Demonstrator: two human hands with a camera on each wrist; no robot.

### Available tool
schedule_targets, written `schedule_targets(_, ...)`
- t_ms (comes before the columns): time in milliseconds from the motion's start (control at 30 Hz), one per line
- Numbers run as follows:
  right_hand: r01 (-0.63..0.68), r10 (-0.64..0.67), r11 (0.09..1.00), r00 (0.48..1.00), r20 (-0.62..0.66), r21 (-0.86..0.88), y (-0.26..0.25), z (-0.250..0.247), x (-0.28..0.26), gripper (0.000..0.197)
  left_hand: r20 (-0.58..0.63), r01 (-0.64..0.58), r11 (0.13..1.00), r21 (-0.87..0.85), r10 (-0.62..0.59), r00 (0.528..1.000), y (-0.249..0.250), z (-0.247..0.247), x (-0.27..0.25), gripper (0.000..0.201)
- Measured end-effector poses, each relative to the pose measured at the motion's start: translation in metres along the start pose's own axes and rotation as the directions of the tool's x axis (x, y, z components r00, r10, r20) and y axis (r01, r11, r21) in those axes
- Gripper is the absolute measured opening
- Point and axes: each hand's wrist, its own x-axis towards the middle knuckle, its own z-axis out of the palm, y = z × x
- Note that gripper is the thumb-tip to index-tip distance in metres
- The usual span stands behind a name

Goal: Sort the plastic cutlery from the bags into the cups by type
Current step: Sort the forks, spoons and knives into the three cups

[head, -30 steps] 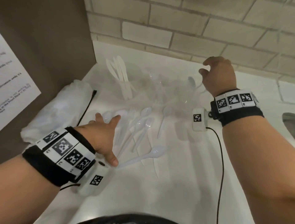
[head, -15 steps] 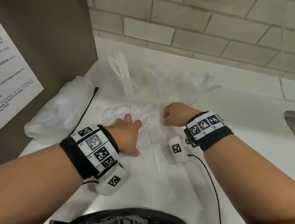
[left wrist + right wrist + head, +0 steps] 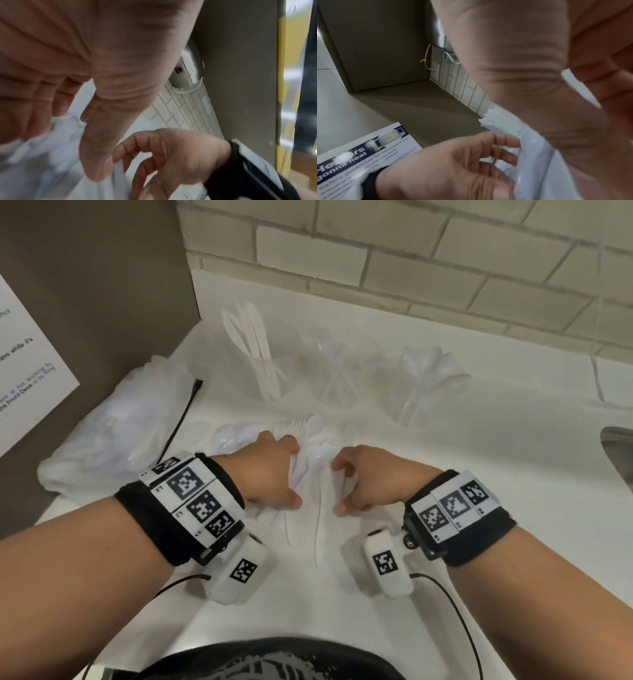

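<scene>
Reaching with both hands into the pile of loose cutlery (image 3: pixel 317 463) lying on the white counter (image 3: pixel 496 481), close in front of the body. Bracketing the pile from either side: touching its left edge with the left hand (image 3: pixel 270 474) and its right edge with the right hand (image 3: pixel 371 484), leaving only a narrow gap between the two.

Pinching a white piece (image 3: pixel 580 88) between thumb and curled fingers of the right hand; not managing to tell from its blurred shape whether knife, fork or spoon. Spreading the left hand's fingers down onto the heap with the thumb lowered beside them; not being able to tell whether gripping anything or merely pressing.

Seeing most pieces in the pile pointing away from the body, with handles nearer and heads farther, so roughly in line with a reach forward.

Facing three clear cups in a row just beyond the pile, towards the brick wall: the knife cup (image 3: pixel 270 385) on the left, the fork cup (image 3: pixel 339 392) in the middle, the spoon cup (image 3: pixel 414 398) on the right. Judging the left hand nearer the knife cup and the right hand nearer the spoon cup, with the fork cup about straight ahead of the gap between them.

Noting a crumpled bag (image 3: pixel 113 436) well to the left of the pile, beyond the left wrist
</scene>
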Motion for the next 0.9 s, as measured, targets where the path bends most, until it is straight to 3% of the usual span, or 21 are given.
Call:
schedule_targets(67,0.022,-0.022,0.999,1.000,0.001,0.031,-0.003,0.002,0.000,0.065,-0.049,-0.030,0.997,-0.078,0.026,0.998,-0.003,-0.008,0.000,0.073)
schedule_targets(167,-0.068,0.077,0.988,0.995,-0.063,0.142,-0.002,-0.001,0.001,0.051,-0.138,0.011,0.995,-0.104,-0.025,0.990,-0.016,-0.023,-0.004,0.047)
schedule_targets(267,-0.144,0.168,0.976,0.975,-0.144,0.161,-0.006,0.001,0.011,0.048,-0.096,0.063,0.997,-0.047,-0.067,0.993,-0.021,-0.027,-0.008,0.051)
schedule_targets(367,-0.110,0.120,0.992,0.966,-0.227,0.054,-0.011,0.010,0.027,0.044,-0.026,0.052,0.998,-0.043,-0.053,0.998,-0.013,-0.020,-0.010,0.071)
schedule_targets(467,-0.128,0.115,0.991,0.963,-0.242,-0.037,-0.012,0.010,0.029,0.060,-0.056,0.071,0.995,0.071,-0.067,0.996,-0.010,-0.013,-0.006,0.088)
schedule_targets(533,-0.143,0.126,0.988,0.965,-0.229,-0.056,-0.012,0.008,0.023,0.068,-0.074,0.099,0.985,0.143,-0.089,0.993,-0.011,-0.015,-0.008,0.080)
schedule_targets(633,-0.171,0.155,0.982,0.972,-0.175,-0.083,-0.009,0.009,0.018,0.070,-0.029,0.076,0.961,0.265,-0.071,0.997,-0.014,-0.016,-0.008,0.051)
schedule_targets(767,-0.158,0.169,0.977,0.983,-0.066,0.145,-0.010,0.018,0.010,0.057,-0.022,0.032,0.968,0.247,-0.027,0.999,-0.014,-0.011,-0.003,0.039)
schedule_targets(833,-0.143,0.164,0.951,0.985,-0.055,0.276,-0.013,0.019,0.004,0.051,-0.044,0.022,0.987,0.157,-0.015,0.999,-0.013,-0.009,0.001,0.038)
schedule_targets(900,-0.169,0.200,0.937,0.977,-0.072,0.306,-0.018,0.017,-0.004,0.034,-0.085,0.020,0.999,0.050,-0.015,0.996,-0.013,-0.009,0.002,0.038)
